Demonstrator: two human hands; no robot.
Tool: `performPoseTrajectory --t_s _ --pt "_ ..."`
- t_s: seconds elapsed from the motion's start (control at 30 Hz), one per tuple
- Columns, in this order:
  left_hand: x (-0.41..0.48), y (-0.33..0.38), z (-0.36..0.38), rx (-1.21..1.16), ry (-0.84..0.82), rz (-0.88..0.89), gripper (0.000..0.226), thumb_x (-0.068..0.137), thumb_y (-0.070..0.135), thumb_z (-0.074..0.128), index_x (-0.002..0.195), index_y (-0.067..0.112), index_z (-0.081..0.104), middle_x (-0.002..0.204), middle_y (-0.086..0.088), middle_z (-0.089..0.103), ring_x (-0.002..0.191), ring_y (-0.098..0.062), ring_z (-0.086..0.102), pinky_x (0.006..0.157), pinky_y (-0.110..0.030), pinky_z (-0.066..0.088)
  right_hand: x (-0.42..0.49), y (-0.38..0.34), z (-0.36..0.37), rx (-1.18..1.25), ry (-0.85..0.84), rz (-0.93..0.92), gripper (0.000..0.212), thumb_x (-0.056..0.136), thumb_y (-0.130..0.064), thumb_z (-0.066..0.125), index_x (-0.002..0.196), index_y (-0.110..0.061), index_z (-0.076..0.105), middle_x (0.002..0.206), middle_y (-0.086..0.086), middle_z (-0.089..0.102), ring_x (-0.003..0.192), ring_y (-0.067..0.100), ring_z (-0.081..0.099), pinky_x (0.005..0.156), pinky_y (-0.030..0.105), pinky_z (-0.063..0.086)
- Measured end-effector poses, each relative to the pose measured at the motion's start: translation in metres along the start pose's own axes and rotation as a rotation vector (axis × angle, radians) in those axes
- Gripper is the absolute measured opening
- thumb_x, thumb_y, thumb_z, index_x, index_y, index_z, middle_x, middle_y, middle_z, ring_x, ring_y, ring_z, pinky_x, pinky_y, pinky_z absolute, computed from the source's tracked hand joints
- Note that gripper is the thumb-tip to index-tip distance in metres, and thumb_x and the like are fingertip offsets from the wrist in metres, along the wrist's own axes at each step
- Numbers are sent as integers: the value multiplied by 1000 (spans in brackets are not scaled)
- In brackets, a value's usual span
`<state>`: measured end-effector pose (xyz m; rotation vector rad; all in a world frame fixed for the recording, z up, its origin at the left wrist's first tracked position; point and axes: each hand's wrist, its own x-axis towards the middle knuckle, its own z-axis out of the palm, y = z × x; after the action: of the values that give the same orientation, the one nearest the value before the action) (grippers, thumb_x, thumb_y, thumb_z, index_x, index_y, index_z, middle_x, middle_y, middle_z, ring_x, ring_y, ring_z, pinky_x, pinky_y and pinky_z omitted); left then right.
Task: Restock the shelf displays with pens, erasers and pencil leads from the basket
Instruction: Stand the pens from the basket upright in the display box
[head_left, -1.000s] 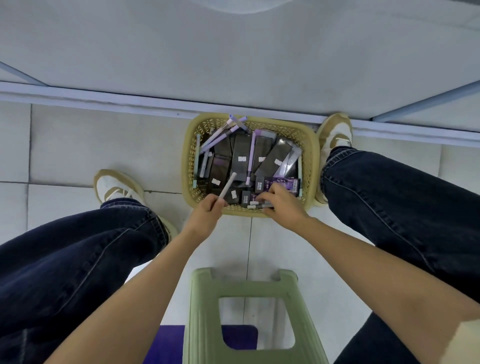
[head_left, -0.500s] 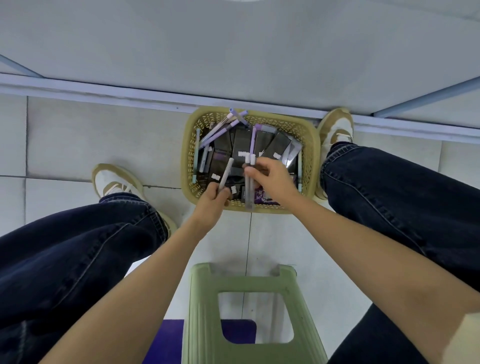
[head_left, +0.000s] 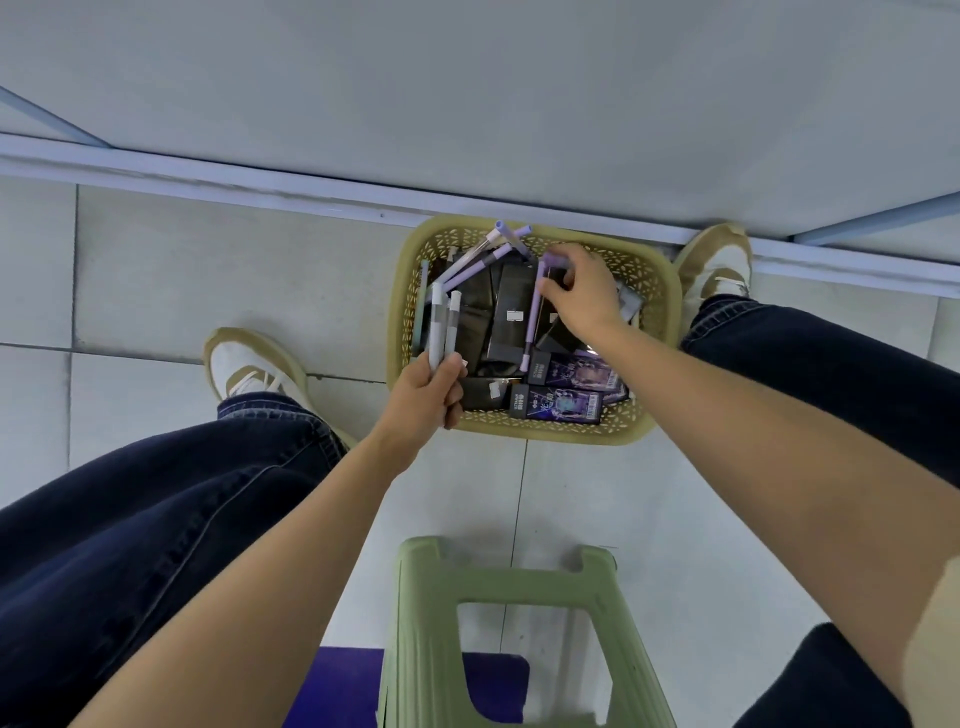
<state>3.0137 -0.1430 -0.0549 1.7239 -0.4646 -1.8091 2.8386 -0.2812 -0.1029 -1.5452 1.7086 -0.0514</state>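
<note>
The tan basket (head_left: 658, 332) sits on the tiled floor (head_left: 208, 270) against the shelf base, between the person's shoes, filled with dark boxes (head_left: 511, 304), purple-printed packs (head_left: 563, 404) and loose pens. The left hand (head_left: 427, 397) hovers over the basket's near left corner, its fingers clenched around a few white pens (head_left: 442, 325) that stand up out of the fist. The right hand (head_left: 584, 296) reaches into the far side, fingers curled and pinching the top of a purple pen (head_left: 533, 322) lying across the boxes.
</note>
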Motion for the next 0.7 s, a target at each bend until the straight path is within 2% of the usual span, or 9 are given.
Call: performPoseTrajectory --t_s 0.1,0.3,0.37,0.47,0.57,0.63,0.7 --pt "1 1 -2 25 9 -2 22 103 25 43 87 11 49 60 3 42 52 -9 43 49 -19 43 12 1 6 -226 -67 -6 53 86 -27 71 134 -23 49 131 11 45 114 31 53 90 39 45" --pt "2 3 -7 16 39 -26 21 103 25 43 88 14 52 62 -1 43 54 -13 46 53 -25 46 10 3 13 -300 -35 -56 51 80 -25 77 126 -22 54 129 8 42 110 30 55 80 36 45" --pt "2 3 -8 26 44 -27 21 103 24 43 88 15 54 62 -2 45 54 -14 48 54 -27 48 8 4 13 -236 -47 -76 48 77 -21 79 119 -19 56 127 7 41 109 27 54 79 32 42" --pt "1 3 -9 53 57 -29 20 103 24 44 88 16 56 62 -2 48 53 -13 48 52 -25 46 2 4 8 -101 -17 -149 38 74 -17 82 105 -16 61 122 5 43 109 20 49 86 28 42" --pt "-1 7 -6 51 91 -45 22 103 25 42 86 16 53 62 0 43 52 -10 39 45 -19 38 -8 -1 -3 36 25 -222 19 78 -12 77 91 -13 64 111 2 50 96 16 52 86 26 44" --pt "-3 12 -3 26 127 -64 23 103 26 42 86 15 51 62 2 38 51 -8 34 43 -16 33 -16 -8 -14 133 21 -213 10 82 -7 72 88 -9 64 102 4 57 85 19 60 79 24 49" --pt "-8 19 0 2 146 -65 22 103 25 42 85 14 49 62 2 35 48 -7 30 41 -15 30 -24 -15 -25 217 19 -175 7 84 -5 71 88 -3 65 97 11 66 86 26 65 78 26 53"
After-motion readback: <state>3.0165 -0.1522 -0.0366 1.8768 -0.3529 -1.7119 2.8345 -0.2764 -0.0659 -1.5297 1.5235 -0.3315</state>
